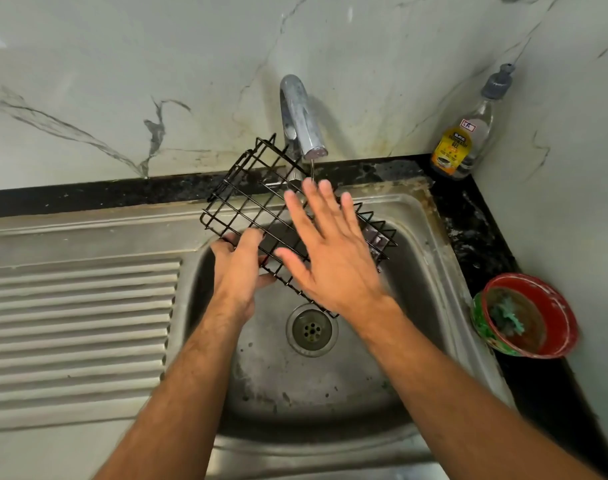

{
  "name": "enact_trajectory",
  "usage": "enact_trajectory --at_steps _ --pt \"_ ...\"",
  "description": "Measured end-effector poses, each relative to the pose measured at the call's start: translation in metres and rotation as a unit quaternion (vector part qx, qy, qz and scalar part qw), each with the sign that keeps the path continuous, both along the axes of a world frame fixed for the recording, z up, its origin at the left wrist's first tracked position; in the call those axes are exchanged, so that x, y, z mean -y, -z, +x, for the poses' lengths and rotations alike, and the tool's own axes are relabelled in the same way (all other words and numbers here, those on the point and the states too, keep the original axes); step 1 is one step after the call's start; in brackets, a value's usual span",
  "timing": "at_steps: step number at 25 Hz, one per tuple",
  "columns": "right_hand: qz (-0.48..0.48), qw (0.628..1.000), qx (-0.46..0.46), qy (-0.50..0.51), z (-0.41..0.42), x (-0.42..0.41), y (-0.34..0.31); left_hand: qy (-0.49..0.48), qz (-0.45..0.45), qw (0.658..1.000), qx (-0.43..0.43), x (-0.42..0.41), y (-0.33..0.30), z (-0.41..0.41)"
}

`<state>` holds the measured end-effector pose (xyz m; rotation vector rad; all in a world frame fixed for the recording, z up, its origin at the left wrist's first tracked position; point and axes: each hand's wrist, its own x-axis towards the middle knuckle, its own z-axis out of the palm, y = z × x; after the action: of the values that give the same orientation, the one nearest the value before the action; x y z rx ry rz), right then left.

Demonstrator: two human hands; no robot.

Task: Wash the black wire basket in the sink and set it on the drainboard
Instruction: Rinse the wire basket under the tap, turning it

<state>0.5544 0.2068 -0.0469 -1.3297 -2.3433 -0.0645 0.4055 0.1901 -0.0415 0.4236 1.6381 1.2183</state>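
The black wire basket (242, 199) hangs tilted over the steel sink (416, 271), its far corner up beside the tap (300, 123). A thin stream of water runs from the spout onto it. My left hand (238, 268) grips the basket's near left edge, fingers curled round the wires. My right hand (325, 247) lies flat on the basket's grid with the fingers straight and spread, fingertips just below the spout. The ribbed drainboard (77, 323) lies to the left of the basin.
The drain (311, 330) shows at the basin's bottom. A dish soap bottle (468, 133) stands in the back right corner on the black counter. A red bowl (527, 317) with a green scrubber sits on the counter right of the sink. Marble wall behind.
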Motion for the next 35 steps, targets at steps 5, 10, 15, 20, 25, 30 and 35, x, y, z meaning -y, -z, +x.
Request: enact_trajectory --at_steps 5,10,15,20,25,30,35 --pt "0.02 0.997 -0.011 -0.069 0.007 -0.017 -0.007 -0.01 -0.002 1.0 0.004 0.001 -0.004 0.002" --pt "0.051 0.994 -0.09 -0.045 0.046 0.005 0.033 -0.034 -0.012 0.999 -0.008 0.002 0.002 -0.002" --pt "-0.113 0.986 -0.031 0.122 -0.014 0.014 -0.001 -0.048 -0.016 0.999 0.015 0.007 0.001 0.016" --pt "-0.034 0.999 0.032 -0.007 -0.037 -0.004 -0.02 -0.07 0.001 0.996 0.05 0.012 0.006 0.017" --pt "-0.131 0.981 -0.019 0.145 0.006 0.009 0.012 -0.133 0.01 0.99 0.055 0.006 0.004 0.014" --pt "-0.07 0.997 -0.03 -0.003 -0.018 0.036 0.008 -0.151 -0.01 0.986 0.073 0.014 0.004 0.025" --pt "-0.018 0.989 -0.137 0.057 0.009 0.022 0.019 -0.176 0.012 0.98 0.091 0.014 0.001 0.027"
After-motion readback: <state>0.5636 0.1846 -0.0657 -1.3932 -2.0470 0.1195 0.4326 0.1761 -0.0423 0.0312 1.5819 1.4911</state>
